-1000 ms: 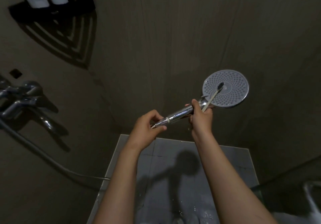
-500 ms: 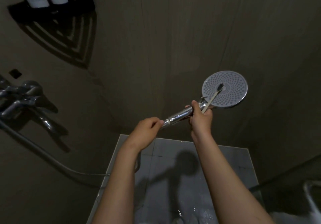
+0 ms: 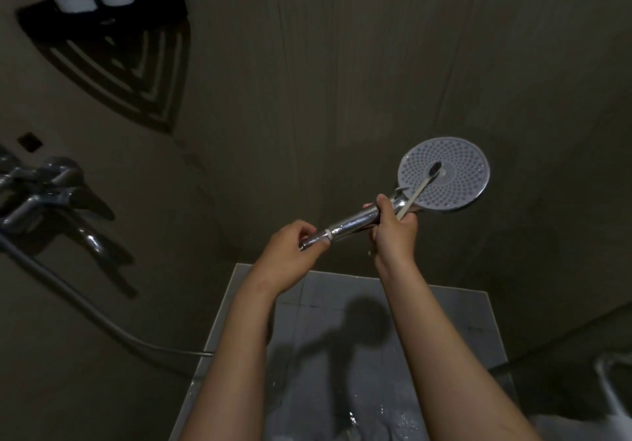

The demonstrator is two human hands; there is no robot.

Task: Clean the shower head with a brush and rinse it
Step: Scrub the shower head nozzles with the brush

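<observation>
Left hand (image 3: 290,252) lower on handle (image 3: 352,223); faucet (image 3: 51,194) leftward.

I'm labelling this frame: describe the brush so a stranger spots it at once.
Find the round dotted shower head held before the dark wall. Across its face lies the brush, a thin pale stick rising from the right hand. Its dark bristle tip sets it apart from the chrome handle.

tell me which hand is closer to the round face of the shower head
Right. The right hand grips the brush and the handle just beneath the shower head face; the left hand holds the handle's threaded end, farther from it.
</observation>
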